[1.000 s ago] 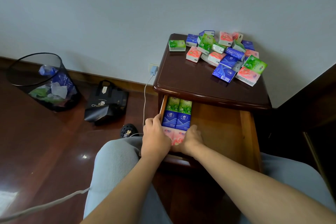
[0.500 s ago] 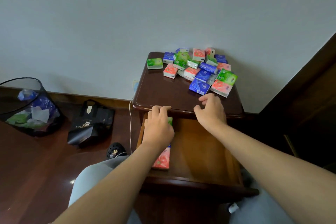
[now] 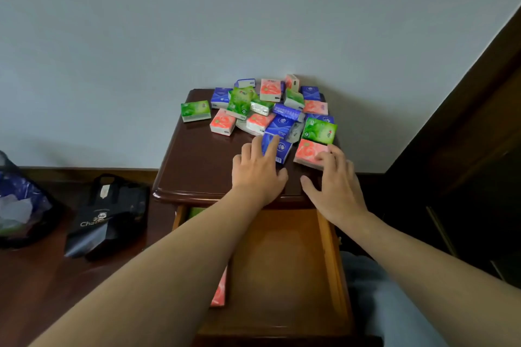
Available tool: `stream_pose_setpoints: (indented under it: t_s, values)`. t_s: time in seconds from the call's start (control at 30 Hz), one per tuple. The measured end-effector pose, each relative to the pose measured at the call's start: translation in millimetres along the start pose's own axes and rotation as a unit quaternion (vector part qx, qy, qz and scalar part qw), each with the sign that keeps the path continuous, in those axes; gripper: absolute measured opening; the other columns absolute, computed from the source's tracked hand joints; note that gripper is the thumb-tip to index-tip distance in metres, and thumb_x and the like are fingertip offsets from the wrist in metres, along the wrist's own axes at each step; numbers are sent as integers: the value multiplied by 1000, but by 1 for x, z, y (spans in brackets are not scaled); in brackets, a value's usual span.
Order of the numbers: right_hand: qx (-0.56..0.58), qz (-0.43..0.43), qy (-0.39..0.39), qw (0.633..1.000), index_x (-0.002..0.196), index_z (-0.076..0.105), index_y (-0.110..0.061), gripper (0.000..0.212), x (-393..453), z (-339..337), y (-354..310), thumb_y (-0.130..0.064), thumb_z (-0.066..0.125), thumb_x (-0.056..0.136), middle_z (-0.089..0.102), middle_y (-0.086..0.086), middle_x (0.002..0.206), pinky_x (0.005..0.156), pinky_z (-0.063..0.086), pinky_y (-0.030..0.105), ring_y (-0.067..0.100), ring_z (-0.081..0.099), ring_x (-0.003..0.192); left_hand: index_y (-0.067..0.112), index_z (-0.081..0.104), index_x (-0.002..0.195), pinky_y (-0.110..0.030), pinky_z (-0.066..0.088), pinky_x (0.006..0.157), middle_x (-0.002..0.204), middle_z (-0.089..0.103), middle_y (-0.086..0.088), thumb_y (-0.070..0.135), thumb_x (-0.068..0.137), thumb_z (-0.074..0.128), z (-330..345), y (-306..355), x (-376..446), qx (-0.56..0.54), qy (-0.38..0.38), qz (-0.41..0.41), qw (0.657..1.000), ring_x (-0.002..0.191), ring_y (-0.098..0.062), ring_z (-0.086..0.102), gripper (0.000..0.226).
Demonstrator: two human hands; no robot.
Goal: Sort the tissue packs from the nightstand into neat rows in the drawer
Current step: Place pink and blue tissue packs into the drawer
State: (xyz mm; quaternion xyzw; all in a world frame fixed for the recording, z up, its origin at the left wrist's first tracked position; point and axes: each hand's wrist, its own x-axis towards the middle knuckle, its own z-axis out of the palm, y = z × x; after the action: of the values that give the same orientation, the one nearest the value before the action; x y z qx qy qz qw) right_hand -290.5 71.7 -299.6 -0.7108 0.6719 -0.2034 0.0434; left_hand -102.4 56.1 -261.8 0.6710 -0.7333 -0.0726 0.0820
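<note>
Dark wood nightstand point(image 3: 197, 166) set against pale wall. Tissue packs point(image 3: 270, 110) heaped at top's back right corner. Left hand point(image 3: 258, 170), fingers spread, laid on blue pack point(image 3: 279, 149); right hand point(image 3: 335, 177), fingers spread, touching pink pack point(image 3: 308, 153). Risk judged: loose heap toppled if bottom packs are dragged out. Drawer point(image 3: 284, 248) open below; black bag point(image 3: 107, 217) on floor.

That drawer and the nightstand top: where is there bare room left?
The drawer floor is bare from the pink pack at its left across to the right wall. The nightstand top is bare along its front-left, ahead of the lone green pack. The back right is crowded with the pile of packs, where both hands reach.
</note>
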Motion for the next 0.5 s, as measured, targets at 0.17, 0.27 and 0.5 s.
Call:
stream_pose_setpoints:
  t_s: [0.17, 0.27, 0.5]
  values:
    - [79, -13, 12, 997, 117, 45, -27, 52, 7, 2, 9, -54, 76, 86, 48, -2, 143, 95, 46, 29, 21, 41, 134, 35, 37, 145, -50, 36, 111, 160, 27, -11, 65, 91, 55, 10, -3, 5, -11, 25, -34, 999, 145, -34, 31, 65]
    - [119, 4, 9, 993, 104, 45, -33, 46, 6, -1, 8, -63, 74, 84, 49, -12, 120, 82, 39, 19, 11, 38, 122, 31, 46, 122, -46, 40, 106, 146, 42, -5, 65, 87, 61, 13, -7, -3, -43, 55, -53, 996, 135, -30, 41, 51]
    - [201, 68, -23, 977, 109, 44, -33, 57, -7, -11, -4, -48, 88, 77, 48, -10, 114, 71, 34, 13, 10, 45, 113, 25, 44, 118, -37, 45, 92, 116, 53, 2, 45, 79, 77, 10, -24, -51, -145, 101, -75, 981, 109, -22, 52, 55]
